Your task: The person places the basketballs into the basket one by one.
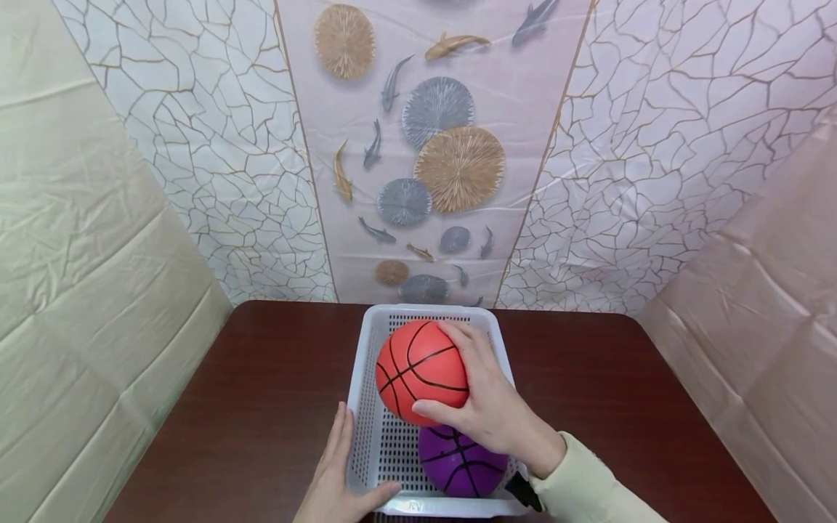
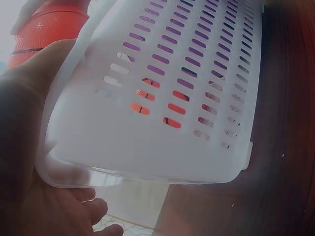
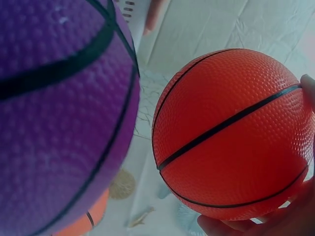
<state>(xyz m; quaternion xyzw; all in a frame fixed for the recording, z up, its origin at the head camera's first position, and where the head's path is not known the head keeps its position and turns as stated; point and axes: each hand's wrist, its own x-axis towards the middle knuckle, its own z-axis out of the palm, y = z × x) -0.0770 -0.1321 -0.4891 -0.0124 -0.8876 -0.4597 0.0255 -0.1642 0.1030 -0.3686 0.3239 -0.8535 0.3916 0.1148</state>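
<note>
My right hand (image 1: 493, 403) grips a red-orange toy basketball (image 1: 418, 370) with black lines, fingers over its far side and thumb on its near side. The ball is over a white slotted plastic basket (image 1: 428, 506). Below it, a purple toy basketball (image 1: 463, 465) sits in the basket's near right part. In the right wrist view, part of an orange ball (image 3: 96, 214) shows past the purple one; the head view hides it. My left hand (image 1: 340, 472) rests at the basket's near left corner, fingers straight along the outer wall (image 2: 123, 142), thumb at the near rim.
The basket stands on a dark red-brown table (image 1: 275, 421). Behind it hangs a patterned cloth (image 1: 418, 145) with printed fish and discs. Pale cloth walls (image 1: 85, 290) flank both sides. A black strap (image 1: 523, 492) is at the right wrist, beside the basket's near right corner.
</note>
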